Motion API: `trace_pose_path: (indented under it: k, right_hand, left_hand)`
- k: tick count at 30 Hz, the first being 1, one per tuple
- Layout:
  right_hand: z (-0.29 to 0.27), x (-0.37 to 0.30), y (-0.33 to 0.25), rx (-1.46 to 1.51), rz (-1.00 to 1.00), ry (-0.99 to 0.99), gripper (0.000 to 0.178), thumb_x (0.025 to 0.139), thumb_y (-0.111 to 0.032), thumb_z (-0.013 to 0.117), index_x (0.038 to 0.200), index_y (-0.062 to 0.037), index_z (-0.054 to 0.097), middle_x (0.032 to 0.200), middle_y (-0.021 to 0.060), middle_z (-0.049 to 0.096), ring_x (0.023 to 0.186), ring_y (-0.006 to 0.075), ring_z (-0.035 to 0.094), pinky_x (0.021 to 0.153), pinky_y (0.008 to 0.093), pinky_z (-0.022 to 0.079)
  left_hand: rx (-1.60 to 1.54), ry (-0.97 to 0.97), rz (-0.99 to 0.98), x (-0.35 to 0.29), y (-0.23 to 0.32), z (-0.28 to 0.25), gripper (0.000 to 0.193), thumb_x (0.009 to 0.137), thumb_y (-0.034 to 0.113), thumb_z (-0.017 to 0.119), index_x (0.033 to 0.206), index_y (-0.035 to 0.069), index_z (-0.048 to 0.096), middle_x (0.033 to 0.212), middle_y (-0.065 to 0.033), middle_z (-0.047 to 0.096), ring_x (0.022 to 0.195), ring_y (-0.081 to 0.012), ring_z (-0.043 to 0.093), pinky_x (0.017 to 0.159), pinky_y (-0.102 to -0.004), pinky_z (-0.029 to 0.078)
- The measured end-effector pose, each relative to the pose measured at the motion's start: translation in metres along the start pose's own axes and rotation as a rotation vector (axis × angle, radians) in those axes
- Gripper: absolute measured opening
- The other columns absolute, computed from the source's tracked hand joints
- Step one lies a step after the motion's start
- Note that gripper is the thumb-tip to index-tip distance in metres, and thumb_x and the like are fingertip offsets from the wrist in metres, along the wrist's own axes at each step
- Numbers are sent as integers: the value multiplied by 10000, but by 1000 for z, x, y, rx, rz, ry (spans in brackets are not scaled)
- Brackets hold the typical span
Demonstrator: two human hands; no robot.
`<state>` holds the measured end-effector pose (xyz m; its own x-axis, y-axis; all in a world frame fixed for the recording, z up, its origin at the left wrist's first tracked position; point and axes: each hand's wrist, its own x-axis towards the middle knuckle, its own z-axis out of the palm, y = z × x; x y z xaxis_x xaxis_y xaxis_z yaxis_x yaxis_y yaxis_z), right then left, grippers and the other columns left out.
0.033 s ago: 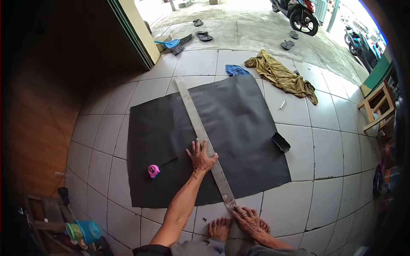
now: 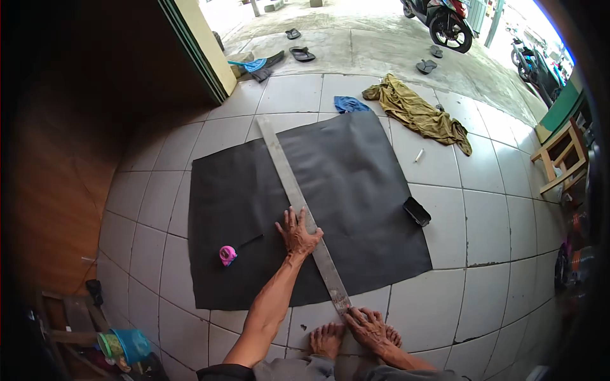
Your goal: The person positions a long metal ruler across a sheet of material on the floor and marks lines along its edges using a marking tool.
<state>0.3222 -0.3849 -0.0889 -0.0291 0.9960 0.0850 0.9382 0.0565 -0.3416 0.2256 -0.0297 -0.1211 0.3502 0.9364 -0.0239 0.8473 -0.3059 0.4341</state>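
Note:
A long metal ruler lies slantwise across a black sheet that looks like rubber or vinyl, spread on the floor. My left hand presses down on the ruler's middle, fingers spread, thumb across to its right side. At the ruler's near end, just past the sheet's front edge, my right hand has its fingers bent onto the tip; anything small under them is hidden. A pink tape measure rests on the left part of the sheet, with a thin dark rod beside it.
A black open box sits at the sheet's right edge. Beyond are a blue cloth, an olive cloth and a small white stick. A wooden stool stands right, a blue container lower left. My bare feet are close by.

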Motion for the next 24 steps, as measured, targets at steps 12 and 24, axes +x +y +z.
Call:
trace_pose_path:
  k: [12,24]
  right_hand:
    - [-7,-1,1,-3,7,-4,471,828,-226,707,1291,-210,621,1409,18,563,1162,227,553,838,417,452]
    - [-5,-5,5,2,42,15,478,827,-309,747,1273,-188,625,1388,48,561,1133,232,551,818,421,452]
  left_hand:
    - [-13,-24,10,0,2,-7,881,783,539,703,1546,222,395,1658,-121,243,1539,-350,149,1178,-689,-12]
    - [9,-83,32,0,2,-11,852,812,602,669,1549,273,398,1672,-90,222,1542,-357,132,1167,-702,-33]
